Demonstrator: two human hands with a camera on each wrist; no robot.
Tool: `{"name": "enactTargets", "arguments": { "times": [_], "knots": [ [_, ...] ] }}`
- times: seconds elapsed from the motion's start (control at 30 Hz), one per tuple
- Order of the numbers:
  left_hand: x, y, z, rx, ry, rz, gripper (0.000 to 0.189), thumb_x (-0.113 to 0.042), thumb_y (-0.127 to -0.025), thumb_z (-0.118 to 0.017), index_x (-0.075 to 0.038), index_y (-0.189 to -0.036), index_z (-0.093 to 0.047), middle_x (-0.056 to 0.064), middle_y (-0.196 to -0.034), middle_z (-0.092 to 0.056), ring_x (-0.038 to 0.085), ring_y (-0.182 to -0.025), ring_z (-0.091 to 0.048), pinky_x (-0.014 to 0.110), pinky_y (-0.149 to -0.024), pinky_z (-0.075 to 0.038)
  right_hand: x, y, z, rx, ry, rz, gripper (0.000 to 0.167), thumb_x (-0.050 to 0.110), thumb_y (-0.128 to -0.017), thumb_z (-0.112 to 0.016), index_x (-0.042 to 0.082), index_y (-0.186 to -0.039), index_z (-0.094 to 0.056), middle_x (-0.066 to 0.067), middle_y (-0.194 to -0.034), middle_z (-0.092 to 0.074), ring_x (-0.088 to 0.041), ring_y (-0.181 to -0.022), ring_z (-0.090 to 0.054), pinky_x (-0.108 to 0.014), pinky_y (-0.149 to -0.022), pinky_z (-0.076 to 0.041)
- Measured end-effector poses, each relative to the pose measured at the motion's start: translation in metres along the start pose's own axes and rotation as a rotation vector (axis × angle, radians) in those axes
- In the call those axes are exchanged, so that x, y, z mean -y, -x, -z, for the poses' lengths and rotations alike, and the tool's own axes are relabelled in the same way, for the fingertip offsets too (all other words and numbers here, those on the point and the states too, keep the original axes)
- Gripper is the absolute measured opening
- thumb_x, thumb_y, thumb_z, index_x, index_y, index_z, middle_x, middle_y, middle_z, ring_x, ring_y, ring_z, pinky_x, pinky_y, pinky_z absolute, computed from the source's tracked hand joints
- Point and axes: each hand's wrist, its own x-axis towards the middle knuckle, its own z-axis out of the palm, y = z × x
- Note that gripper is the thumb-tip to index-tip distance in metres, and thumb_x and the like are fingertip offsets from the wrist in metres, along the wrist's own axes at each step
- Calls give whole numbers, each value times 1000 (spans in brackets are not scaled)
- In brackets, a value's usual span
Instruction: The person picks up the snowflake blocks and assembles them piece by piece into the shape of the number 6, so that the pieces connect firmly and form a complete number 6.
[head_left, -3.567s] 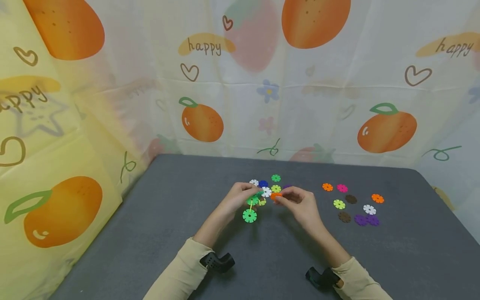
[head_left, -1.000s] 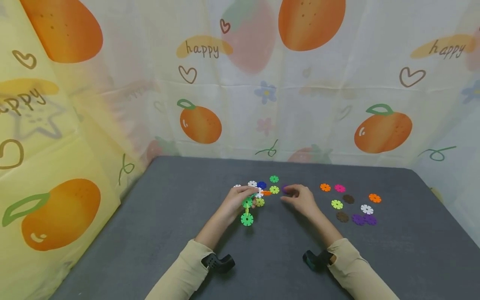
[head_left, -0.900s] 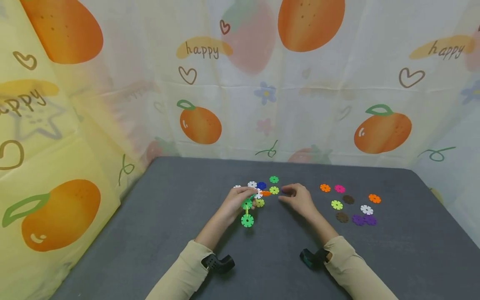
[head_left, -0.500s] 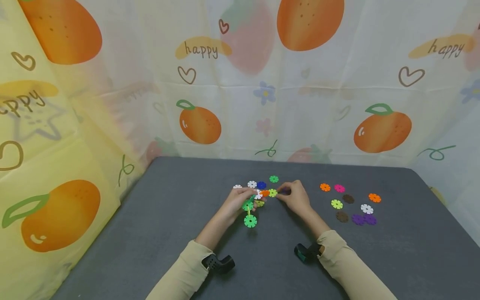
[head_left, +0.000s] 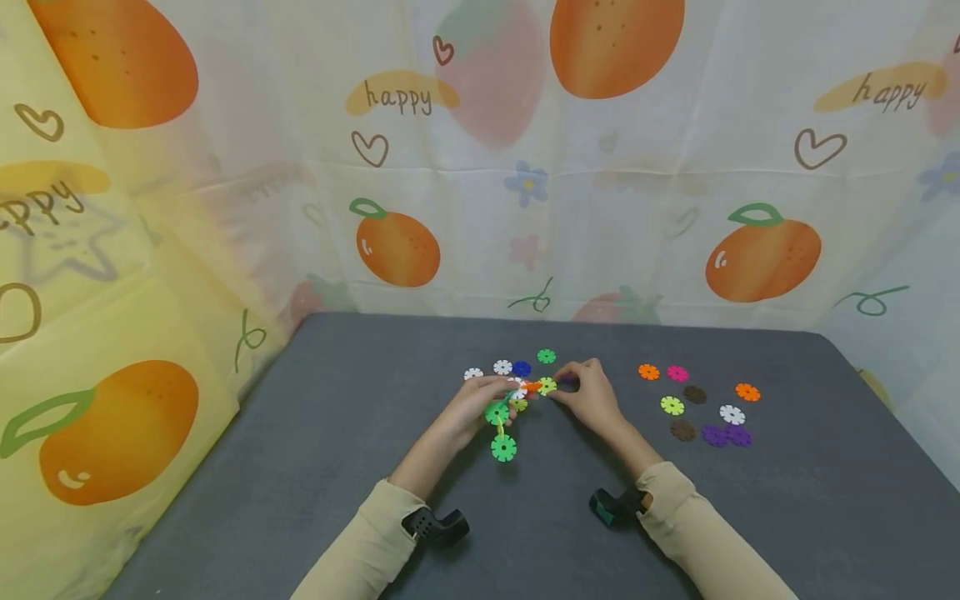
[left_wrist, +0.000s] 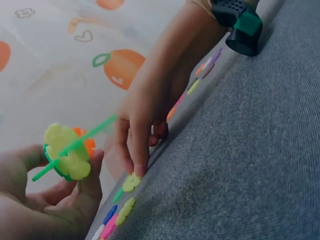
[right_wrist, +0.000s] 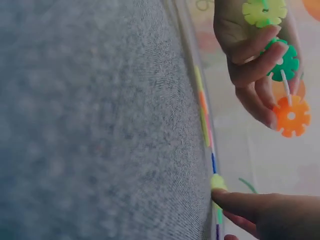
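Note:
My left hand (head_left: 474, 410) holds a chain of slotted plastic snowflake discs above the table. In the head view its lowest green disc (head_left: 504, 447) hangs free; a second green disc (head_left: 497, 412) sits nearer the fingers. At the chain's other end, the right wrist view shows an orange disc (right_wrist: 291, 116) joined to a white one standing edge-on. My right hand (head_left: 592, 397) pinches a loose yellow-green disc (head_left: 547, 386) at the tabletop, thumb and forefinger on its edge. That same disc (left_wrist: 132, 181) shows under the right fingertips in the left wrist view.
Behind the hands lie a green disc (head_left: 546, 356), a blue disc (head_left: 521, 368) and white discs (head_left: 502, 367). To the right, several loose discs spread out, among them a pink (head_left: 677, 373) and a purple one (head_left: 715, 435). A printed curtain (head_left: 480, 208) hangs behind the grey table (head_left: 360, 367).
Earlier my right hand held the orange disc at the chain; it then let go, leaving it attached. Its parted fingers have since moved left and closed on the yellow-green disc.

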Motion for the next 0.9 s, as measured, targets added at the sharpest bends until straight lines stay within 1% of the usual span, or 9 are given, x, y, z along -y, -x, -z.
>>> {"name": "enactTargets", "arguments": {
  "times": [0.03, 0.13, 0.27, 0.33, 0.4, 0.47, 0.57, 0.67, 0.9],
  "knots": [
    [0, 0, 0, 2, -4, 4, 37, -20, -95, -60, 4, -123, -62, 11, -110, -64, 9, -60, -61, 22, -60, -53, 0, 1, 1, -16, -20, 1, 21, 16, -81, -80, 6, -96, -70, -14, -101, -53, -23, -85, -52, -38, -78, -46],
    [-1, -1, 0, 12, -13, 11, 36, -20, -93, -64, 4, -120, -64, 5, -105, -66, 8, -61, -60, 22, -59, -53, 2, 3, 5, -59, -119, -3, 18, 9, -79, -80, 3, -88, -67, -17, -92, -64, -19, -73, -56, -31, -67, -49],
    [-2, -2, 2, 15, -20, 19, 34, -19, -92, -65, 3, -119, -66, 0, -100, -66, 8, -62, -58, 22, -57, -51, 9, 11, 13, -57, -358, -37, 14, 4, -83, -74, -3, -94, -69, -22, -86, -71, -15, -59, -61, -24, -53, -50],
    [-3, -2, 3, 8, -9, 23, 33, -20, -91, -67, 2, -116, -68, -1, -94, -66, 9, -61, -57, 22, -56, -50, 13, 17, 19, -23, -471, -65, 19, 4, -87, -71, -5, -103, -69, -24, -91, -72, -14, -62, -66, -24, -55, -54],
    [-4, -1, 3, -2, 14, 21, 31, -21, -90, -68, 2, -112, -70, -1, -87, -66, 11, -60, -55, 23, -55, -49, 16, 23, 26, 20, -574, -109, 25, 8, -90, -68, -6, -110, -68, -20, -93, -72, -15, -67, -68, -27, -61, -57],
    [-6, -1, 4, -5, 29, 16, 31, -22, -90, -69, 3, -108, -70, 0, -80, -66, 12, -58, -53, 24, -54, -49, 17, 28, 31, 64, -665, -158, 30, 11, -91, -68, -7, -115, -66, -12, -90, -73, -14, -72, -69, -31, -68, -59],
    [-8, -1, 5, -6, 33, 11, 32, -23, -90, -69, 4, -107, -70, 3, -79, -70, 13, -56, -52, 26, -55, -48, 20, 34, 39, 124, -786, -236, 38, 15, -92, -67, -7, -122, -61, 2, -87, -72, -14, -77, -69, -37, -79, -59],
    [-10, 0, 5, 9, 25, 10, 32, -23, -92, -67, 3, -109, -71, 7, -86, -74, 13, -56, -52, 27, -57, -49, 21, 37, 43, 161, -855, -283, 42, 16, -93, -67, -6, -127, -58, 7, -87, -70, -12, -79, -69, -37, -86, -58],
    [-11, 1, 5, 35, 43, 28, 28, -22, -93, -65, 1, -108, -71, 12, -92, -75, 13, -54, -52, 25, -57, -49, 24, 40, 47, 189, -921, -313, 43, 17, -94, -66, -6, -128, -56, 5, -86, -71, -8, -78, -69, -33, -87, -58]
  ]
}}
